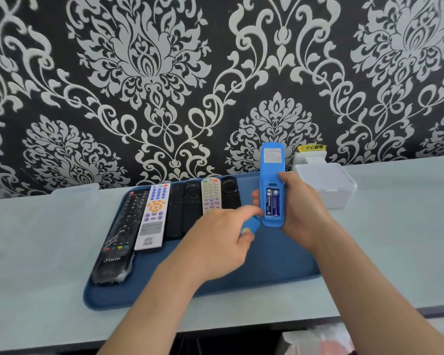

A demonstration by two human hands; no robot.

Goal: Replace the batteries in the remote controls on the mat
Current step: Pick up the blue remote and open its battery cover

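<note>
My right hand (301, 208) grips a blue remote (271, 165) upright above the blue mat (267, 265), back side toward me. Its battery compartment is uncovered and two dark blue batteries (272, 202) lie inside. My left hand (221, 234) holds the blue battery cover (250, 225) between its fingers, with the forefinger stretched toward the remote's lower left edge. Several other remotes lie side by side on the mat's left half: a long black one (119, 239), a white one with an orange pad (153, 216), dark ones (182, 208) and a beige one (210, 194).
A clear lidded plastic box (328, 183) stands on the pale table to the right of the mat. Another clear box (75, 189) sits at the back left by the patterned wall. A white socket with a yellow label (312, 149) is on the wall behind.
</note>
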